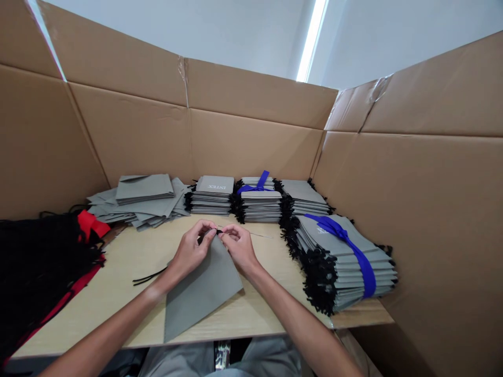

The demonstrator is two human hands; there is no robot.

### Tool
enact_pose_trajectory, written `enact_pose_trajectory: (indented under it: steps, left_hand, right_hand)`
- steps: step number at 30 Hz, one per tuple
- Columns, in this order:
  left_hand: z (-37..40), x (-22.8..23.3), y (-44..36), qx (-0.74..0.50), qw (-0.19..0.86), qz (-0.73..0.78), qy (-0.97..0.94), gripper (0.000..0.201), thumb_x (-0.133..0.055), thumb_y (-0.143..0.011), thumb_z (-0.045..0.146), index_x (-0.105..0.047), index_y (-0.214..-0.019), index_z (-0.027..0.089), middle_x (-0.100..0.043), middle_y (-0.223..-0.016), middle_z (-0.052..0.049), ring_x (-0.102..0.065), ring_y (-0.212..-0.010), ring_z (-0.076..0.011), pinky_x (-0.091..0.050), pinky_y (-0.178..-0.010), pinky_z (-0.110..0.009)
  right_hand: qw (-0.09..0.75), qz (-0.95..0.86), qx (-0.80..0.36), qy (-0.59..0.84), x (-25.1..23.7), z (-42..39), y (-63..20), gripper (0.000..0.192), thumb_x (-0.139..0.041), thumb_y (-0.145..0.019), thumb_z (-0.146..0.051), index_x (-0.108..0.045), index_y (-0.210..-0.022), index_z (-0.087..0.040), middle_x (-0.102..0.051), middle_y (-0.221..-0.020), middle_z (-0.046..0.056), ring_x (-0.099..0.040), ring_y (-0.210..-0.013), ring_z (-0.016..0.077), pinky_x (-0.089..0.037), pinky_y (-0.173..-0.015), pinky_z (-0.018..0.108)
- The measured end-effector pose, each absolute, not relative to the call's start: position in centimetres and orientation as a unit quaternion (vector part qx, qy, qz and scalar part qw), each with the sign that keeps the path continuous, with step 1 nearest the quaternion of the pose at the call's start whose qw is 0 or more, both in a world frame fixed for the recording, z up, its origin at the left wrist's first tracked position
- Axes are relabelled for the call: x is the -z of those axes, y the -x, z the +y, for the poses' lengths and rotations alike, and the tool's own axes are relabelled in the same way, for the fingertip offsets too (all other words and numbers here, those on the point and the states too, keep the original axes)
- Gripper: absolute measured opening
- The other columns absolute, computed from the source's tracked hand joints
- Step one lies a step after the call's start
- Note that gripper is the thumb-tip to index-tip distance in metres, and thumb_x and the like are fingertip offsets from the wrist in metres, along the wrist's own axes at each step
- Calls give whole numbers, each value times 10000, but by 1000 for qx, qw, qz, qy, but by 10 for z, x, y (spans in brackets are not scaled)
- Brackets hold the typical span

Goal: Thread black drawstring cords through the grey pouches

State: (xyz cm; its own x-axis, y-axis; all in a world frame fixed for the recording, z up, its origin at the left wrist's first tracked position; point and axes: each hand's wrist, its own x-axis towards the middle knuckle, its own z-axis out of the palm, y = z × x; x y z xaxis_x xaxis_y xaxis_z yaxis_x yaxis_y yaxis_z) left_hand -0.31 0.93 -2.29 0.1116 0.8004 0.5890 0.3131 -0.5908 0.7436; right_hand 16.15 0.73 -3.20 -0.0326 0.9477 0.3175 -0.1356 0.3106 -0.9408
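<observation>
Gray pouch (pixel 206 288), one: left hand (pixel 193 246) and right hand (pixel 239 248) pinch its black-corded top corner; blue-ribboned pouch stack (pixel 348 285) stands at right.

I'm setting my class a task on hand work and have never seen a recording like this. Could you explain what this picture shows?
There is no machine here: two bare hands do the work. The single picture comes from a camera worn on the person's head, looking forward and down.

The left hand and right hand pinch the top corner of a flat grey piece, where something black shows between the fingers. A thin rod sticks out beside the right hand.

On the pale table are a loose grey pile, neat grey stacks with black ends, two tied with blue ribbon, and a black stringy heap. Cardboard walls surround it.
</observation>
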Motion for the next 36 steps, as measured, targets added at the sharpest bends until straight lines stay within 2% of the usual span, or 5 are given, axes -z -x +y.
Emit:
enact_pose_trajectory:
  steps: [8, 14, 23, 31, 36]
  left_hand:
    - [10, 25, -3, -589, 264, 377, -664, 300, -710, -938, 490, -651, -1062, 224, -767, -974, -54, -753, -919, -231, -591, -825, -326]
    - [8, 18, 2, -580, 240, 389, -674, 271, -737, -933, 488, -734, -937, 217, -782, -921, -54, -754, -847, -225, -594, -756, -311]
    - [7, 17, 7, -565, 99, 345, -743, 208, -689, -1009, 367, -844, -965, 235, -838, -985, -64, -778, -922, -227, -615, -886, -332]
    - [17, 19, 17, -518, 143, 301, -788, 205, -684, -1023, 334, -871, -1033, 251, -853, -1029, -76, -799, -957, -240, -637, -889, -344]
    - [18, 15, 26, -512, 171, 295, -789, 127, -769, -960, 326, -857, -932, 240, -839, -945, -68, -792, -867, -228, -640, -808, -323]
  right_hand:
    - [596, -613, -328, 402, 30, -5, -156, 215, -685, -847, -416, -703, -911, -211, -741, -902, 36, -597, -686, 155, -461, -598, 259]
    - [601, -597, -354, 398, 26, -4, -159, 217, -719, -801, -404, -720, -894, -207, -739, -859, 26, -580, -644, 143, -447, -569, 249]
    - [609, -571, -382, 398, 26, -3, -161, 220, -743, -730, -391, -741, -846, -204, -708, -779, 16, -522, -603, 132, -408, -544, 245]
    - [595, -576, -410, 382, 32, -2, -164, 209, -741, -760, -385, -726, -869, -208, -693, -741, -5, -584, -602, 138, -441, -553, 239]
    - [549, -635, -371, 397, 34, -2, -172, 207, -741, -829, -364, -791, -953, -206, -744, -786, 7, -613, -601, 136, -452, -571, 242]
